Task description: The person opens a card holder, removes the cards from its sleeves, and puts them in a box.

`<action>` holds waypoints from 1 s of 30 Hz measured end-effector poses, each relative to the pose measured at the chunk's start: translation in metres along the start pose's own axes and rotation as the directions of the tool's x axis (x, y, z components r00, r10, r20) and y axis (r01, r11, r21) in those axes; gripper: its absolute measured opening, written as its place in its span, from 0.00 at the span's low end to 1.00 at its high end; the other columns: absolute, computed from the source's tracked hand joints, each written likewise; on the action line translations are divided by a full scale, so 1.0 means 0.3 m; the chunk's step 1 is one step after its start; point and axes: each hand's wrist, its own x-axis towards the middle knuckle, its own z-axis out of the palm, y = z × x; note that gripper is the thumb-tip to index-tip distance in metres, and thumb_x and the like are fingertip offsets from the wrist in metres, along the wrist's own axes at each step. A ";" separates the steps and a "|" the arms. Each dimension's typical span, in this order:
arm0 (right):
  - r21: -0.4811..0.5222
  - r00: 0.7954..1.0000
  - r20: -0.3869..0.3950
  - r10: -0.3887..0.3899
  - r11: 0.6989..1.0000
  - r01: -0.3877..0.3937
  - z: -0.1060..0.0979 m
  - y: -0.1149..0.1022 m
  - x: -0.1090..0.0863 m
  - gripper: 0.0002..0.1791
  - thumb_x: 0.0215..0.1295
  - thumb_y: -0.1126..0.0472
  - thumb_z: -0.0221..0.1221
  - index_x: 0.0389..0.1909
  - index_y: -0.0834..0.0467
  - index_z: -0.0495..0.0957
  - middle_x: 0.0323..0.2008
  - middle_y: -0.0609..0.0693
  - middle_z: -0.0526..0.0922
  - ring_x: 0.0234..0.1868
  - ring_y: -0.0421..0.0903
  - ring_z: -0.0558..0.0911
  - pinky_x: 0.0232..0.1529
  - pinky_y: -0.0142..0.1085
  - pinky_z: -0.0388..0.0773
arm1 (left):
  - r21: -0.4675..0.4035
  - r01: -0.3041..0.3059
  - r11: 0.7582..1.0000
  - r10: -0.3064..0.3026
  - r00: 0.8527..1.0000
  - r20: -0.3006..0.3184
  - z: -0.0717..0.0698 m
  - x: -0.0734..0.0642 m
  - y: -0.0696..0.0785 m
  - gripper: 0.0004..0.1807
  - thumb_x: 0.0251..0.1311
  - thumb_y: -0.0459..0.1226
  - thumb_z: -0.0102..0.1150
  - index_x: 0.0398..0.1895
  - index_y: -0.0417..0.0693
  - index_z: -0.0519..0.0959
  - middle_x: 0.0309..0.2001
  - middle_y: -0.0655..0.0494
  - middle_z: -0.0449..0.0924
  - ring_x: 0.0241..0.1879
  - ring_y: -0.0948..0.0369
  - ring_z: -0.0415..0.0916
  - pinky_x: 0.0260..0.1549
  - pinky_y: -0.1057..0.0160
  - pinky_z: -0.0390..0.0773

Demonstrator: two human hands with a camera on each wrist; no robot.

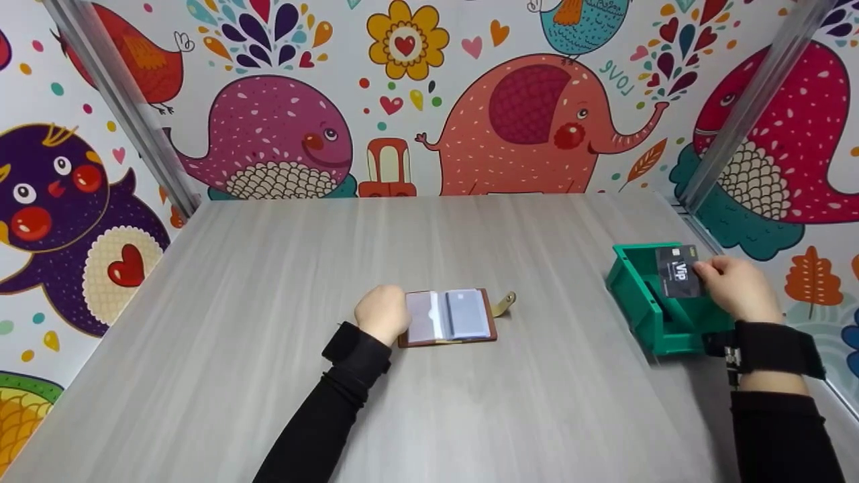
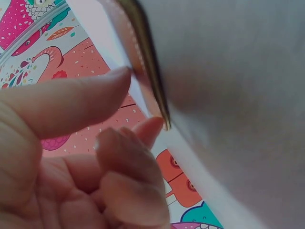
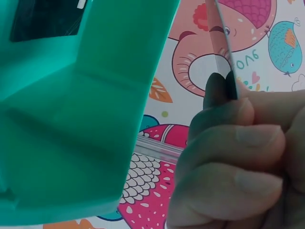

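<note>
An open brown card holder (image 1: 492, 329) with clear plastic sleeves lies on the table, its strap with a snap (image 1: 504, 304) sticking out to the right. At its left edge, my left hand (image 1: 382, 314) grips the cover. In the left wrist view the thumb (image 2: 102, 93) rests on the inner side and a fingertip is at the corner; the other fingers are curled. My right hand (image 1: 741, 288) pinches a black card (image 1: 676, 272) marked "Vip" between thumb and fingers, above the green bin (image 1: 641, 322). Inside the bin, a dark card (image 3: 45, 19) shows in the right wrist view.
The pale wood-grain table (image 1: 288, 255) extends around the card holder. Walls printed with cartoon animals (image 1: 523, 127) stand at the back and sides, with metal posts (image 1: 127, 100) at the corners. The bin sits near the table's right edge.
</note>
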 end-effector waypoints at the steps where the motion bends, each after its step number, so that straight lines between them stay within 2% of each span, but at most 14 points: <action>1: -0.005 1.000 0.006 0.003 1.000 -0.003 0.001 0.002 0.001 0.32 0.79 0.46 0.40 0.54 0.75 0.70 0.36 0.65 0.74 0.36 0.58 0.70 0.30 0.42 0.65 | 0.002 0.000 1.000 0.000 1.000 0.001 0.000 0.001 0.000 0.05 0.54 0.29 0.59 0.28 0.40 0.84 0.33 0.45 0.84 0.32 0.51 0.81 0.24 0.49 0.80; 5: -0.025 1.000 0.007 -0.003 1.000 0.003 0.005 0.004 0.002 0.32 0.79 0.47 0.40 0.55 0.76 0.69 0.38 0.68 0.75 0.36 0.58 0.71 0.30 0.42 0.66 | 0.003 0.003 1.000 -0.003 1.000 0.009 0.000 0.002 -0.001 0.05 0.54 0.29 0.59 0.29 0.40 0.84 0.34 0.45 0.84 0.32 0.51 0.81 0.25 0.49 0.80; 9: -0.064 0.999 -0.019 -0.029 0.998 0.028 0.010 0.002 -0.001 0.29 0.79 0.49 0.42 0.53 0.75 0.72 0.39 0.70 0.77 0.34 0.58 0.72 0.29 0.42 0.67 | -0.003 0.008 1.000 -0.008 1.000 0.016 0.001 0.005 -0.003 0.05 0.54 0.29 0.59 0.29 0.40 0.84 0.34 0.46 0.84 0.33 0.51 0.81 0.25 0.50 0.80; 15: -0.085 0.997 -0.077 -0.022 0.996 0.015 0.013 -0.014 -0.012 0.29 0.79 0.49 0.44 0.54 0.75 0.73 0.47 0.74 0.77 0.38 0.62 0.74 0.33 0.49 0.71 | -0.005 0.009 1.000 -0.009 1.000 0.015 0.000 0.006 -0.004 0.04 0.53 0.29 0.59 0.28 0.40 0.84 0.34 0.46 0.84 0.33 0.50 0.81 0.26 0.50 0.80; 23: -0.100 0.987 -0.142 -0.079 0.993 0.065 0.021 -0.043 -0.015 0.28 0.77 0.50 0.48 0.53 0.75 0.74 0.46 0.74 0.78 0.38 0.62 0.75 0.32 0.50 0.71 | -0.004 0.008 1.000 -0.008 1.000 0.023 -0.002 0.006 -0.003 0.04 0.51 0.28 0.60 0.28 0.40 0.84 0.33 0.46 0.84 0.32 0.51 0.81 0.25 0.50 0.80; 30: -0.076 0.985 -0.137 -0.103 0.993 0.093 0.026 -0.093 -0.023 0.29 0.77 0.48 0.47 0.53 0.74 0.75 0.46 0.74 0.78 0.41 0.64 0.75 0.37 0.57 0.73 | -0.004 0.006 1.000 -0.006 1.000 0.029 -0.003 0.006 -0.002 0.04 0.50 0.28 0.61 0.28 0.40 0.84 0.33 0.47 0.84 0.32 0.51 0.81 0.25 0.50 0.80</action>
